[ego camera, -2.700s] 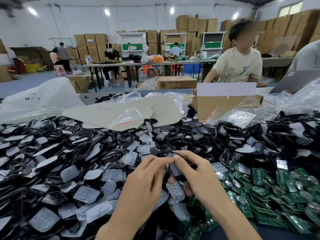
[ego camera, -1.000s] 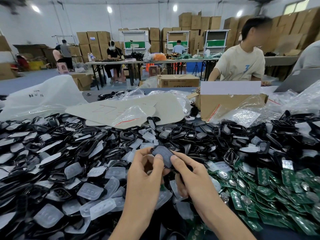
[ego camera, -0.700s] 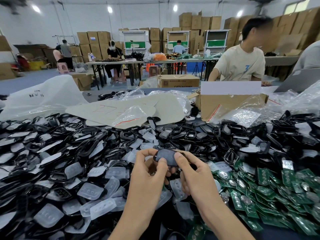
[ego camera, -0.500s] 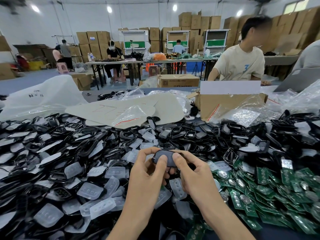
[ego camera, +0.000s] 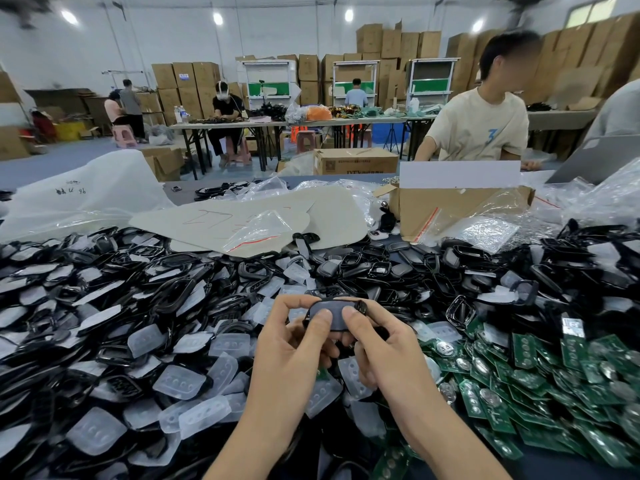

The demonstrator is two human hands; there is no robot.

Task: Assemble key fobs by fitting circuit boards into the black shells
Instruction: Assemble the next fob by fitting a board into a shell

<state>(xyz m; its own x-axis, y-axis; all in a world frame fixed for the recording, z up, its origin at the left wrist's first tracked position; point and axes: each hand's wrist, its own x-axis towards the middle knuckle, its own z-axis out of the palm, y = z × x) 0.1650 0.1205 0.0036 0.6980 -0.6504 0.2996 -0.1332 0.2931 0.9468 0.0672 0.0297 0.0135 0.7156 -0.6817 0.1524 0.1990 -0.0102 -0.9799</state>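
Just one wide-angle view, worn on the head, facing forward and down across the table (ego camera: 188,199). Right up close on the left hand (ego camera: 294,344) and right hand (ego camera: 384,344) pinching the black shell (ego camera: 329,311) mid-frame, stacked cartons (ego camera: 391,43) way off at the back.

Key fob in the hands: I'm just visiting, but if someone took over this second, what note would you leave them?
Hands: left hand and right hand both pinch one black fob shell.
Supplies: green circuit boards heaped on the right; loose black shells and clear button pads left and ahead.
Done: this shell looks closed; board inside not visible.
Left: the heaps remain unassembled.
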